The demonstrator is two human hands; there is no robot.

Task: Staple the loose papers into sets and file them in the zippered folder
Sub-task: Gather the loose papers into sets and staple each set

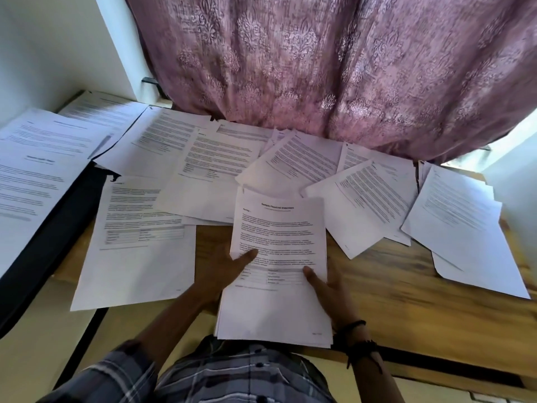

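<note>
A stack of printed sheets is held up over the near edge of the wooden table. My left hand grips its left side, thumb on the top page. My right hand grips the right side, thumb also on top. Loose papers lie fanned and overlapping across the table's far half. More sheets lie at the right, and one page sits at the left. The dark zippered folder lies at the far left, partly under papers. No stapler is visible.
A pink patterned curtain hangs behind the table. A pile of printed pages rests on the folder at the left, with a pen lying on it. Bare wood shows at the right front of the table.
</note>
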